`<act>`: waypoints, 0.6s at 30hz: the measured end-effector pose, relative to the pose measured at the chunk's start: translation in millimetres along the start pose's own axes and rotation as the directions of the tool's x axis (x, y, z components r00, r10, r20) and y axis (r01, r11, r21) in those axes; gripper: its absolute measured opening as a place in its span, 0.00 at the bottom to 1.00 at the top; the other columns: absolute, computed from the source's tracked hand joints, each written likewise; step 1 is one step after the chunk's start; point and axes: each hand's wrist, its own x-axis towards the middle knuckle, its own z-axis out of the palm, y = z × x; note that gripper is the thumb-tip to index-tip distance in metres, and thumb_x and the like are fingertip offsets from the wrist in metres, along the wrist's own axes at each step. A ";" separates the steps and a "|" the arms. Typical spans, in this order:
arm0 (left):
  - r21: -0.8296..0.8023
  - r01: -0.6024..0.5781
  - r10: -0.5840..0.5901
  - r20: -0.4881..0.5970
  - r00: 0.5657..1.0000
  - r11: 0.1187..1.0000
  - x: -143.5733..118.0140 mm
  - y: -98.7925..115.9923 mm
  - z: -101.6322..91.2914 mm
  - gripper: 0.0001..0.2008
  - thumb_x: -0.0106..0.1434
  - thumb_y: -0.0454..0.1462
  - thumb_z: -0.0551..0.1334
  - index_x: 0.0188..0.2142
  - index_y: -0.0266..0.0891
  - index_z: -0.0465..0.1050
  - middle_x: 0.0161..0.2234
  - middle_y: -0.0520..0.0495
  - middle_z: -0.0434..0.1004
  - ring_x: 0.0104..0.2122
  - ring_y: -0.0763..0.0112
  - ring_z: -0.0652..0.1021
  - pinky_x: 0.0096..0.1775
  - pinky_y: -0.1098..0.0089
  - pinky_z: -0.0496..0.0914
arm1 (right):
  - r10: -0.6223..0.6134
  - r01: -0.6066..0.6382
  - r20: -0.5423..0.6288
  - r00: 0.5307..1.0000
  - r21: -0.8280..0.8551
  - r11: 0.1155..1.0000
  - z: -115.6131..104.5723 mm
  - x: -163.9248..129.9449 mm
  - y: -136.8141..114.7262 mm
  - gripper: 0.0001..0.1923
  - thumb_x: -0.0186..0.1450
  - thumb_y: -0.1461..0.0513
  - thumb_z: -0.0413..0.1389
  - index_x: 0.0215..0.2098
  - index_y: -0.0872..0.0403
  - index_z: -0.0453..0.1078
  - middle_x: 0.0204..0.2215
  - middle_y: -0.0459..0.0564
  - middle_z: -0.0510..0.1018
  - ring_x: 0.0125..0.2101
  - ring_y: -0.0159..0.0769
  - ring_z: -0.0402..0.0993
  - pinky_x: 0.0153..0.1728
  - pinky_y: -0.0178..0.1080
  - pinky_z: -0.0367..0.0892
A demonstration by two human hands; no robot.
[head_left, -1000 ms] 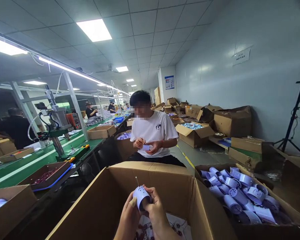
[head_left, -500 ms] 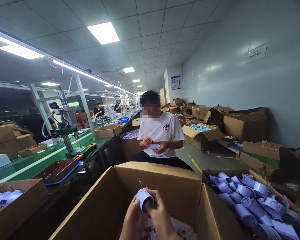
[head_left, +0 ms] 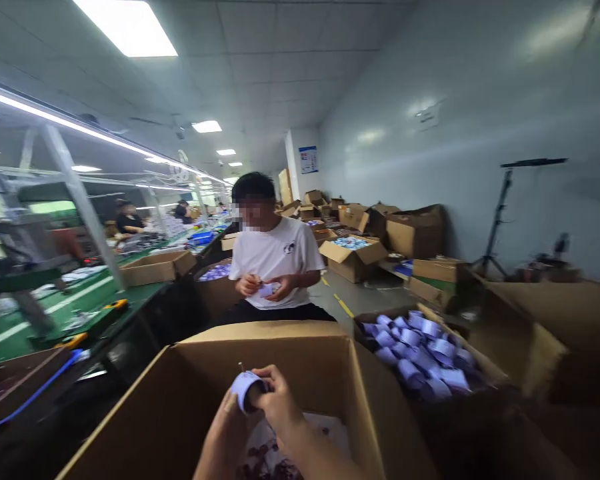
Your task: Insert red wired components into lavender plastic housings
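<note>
Over a large cardboard box (head_left: 260, 331), both hands hold one lilac hollow plastic cylinder (head_left: 243, 387), tilted with its open end towards me. My left hand (head_left: 223, 423) wraps the cylinder's left side and underside. At the right, my right hand (head_left: 283, 408) grips the rim, with some fingers at the opening; whatever they hold inside is hidden. A thin pin or wire (head_left: 241, 367) sticks up from the cylinder's far side. Below the hands, small dark reddish parts (head_left: 267, 460) lie on a whitish sheet in the box.
At the right stands a carton of similar lilac cylinders (head_left: 420, 350). A person in a white T-shirt (head_left: 275, 267) sits opposite, handling a pale piece. Along the left runs a green workbench (head_left: 93, 293) with trays. Cartons (head_left: 353, 257) line the wall, near a black stand (head_left: 500, 220).
The view has turned to the right, so the scene shifts left. Both hands still hold the lilac cylinder, whose open end now faces further to the right.
</note>
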 end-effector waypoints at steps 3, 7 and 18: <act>0.053 0.030 -0.033 0.063 0.997 0.998 -2.9 9.2 8.1 0.23 0.54 0.50 0.64 0.49 0.53 0.71 0.49 0.46 0.75 0.52 0.50 0.72 0.50 0.53 0.69 | -0.056 0.051 -0.040 0.998 -0.118 0.992 -28.0 12.2 -40.0 0.15 0.41 0.62 0.62 0.29 0.54 0.72 0.23 0.44 0.77 0.24 0.35 0.71 0.24 0.33 0.64; 0.204 -0.009 -0.016 0.118 0.993 0.979 -12.0 22.0 12.5 0.32 0.50 0.56 0.64 0.55 0.56 0.66 0.58 0.48 0.67 0.51 0.45 0.72 0.52 0.49 0.67 | -0.284 0.200 -0.344 0.895 -0.257 0.945 -119.3 23.1 -87.0 0.14 0.48 0.62 0.59 0.35 0.49 0.70 0.31 0.42 0.77 0.33 0.35 0.72 0.34 0.34 0.67; 0.593 -0.048 -0.173 0.310 0.935 0.804 3.4 14.5 5.7 0.22 0.42 0.46 0.72 0.39 0.46 0.79 0.47 0.42 0.78 0.53 0.46 0.71 0.58 0.52 0.58 | -0.238 -0.178 -0.715 0.657 -0.454 0.873 -281.8 21.6 -132.3 0.09 0.63 0.58 0.56 0.34 0.57 0.69 0.22 0.44 0.70 0.22 0.30 0.67 0.26 0.35 0.63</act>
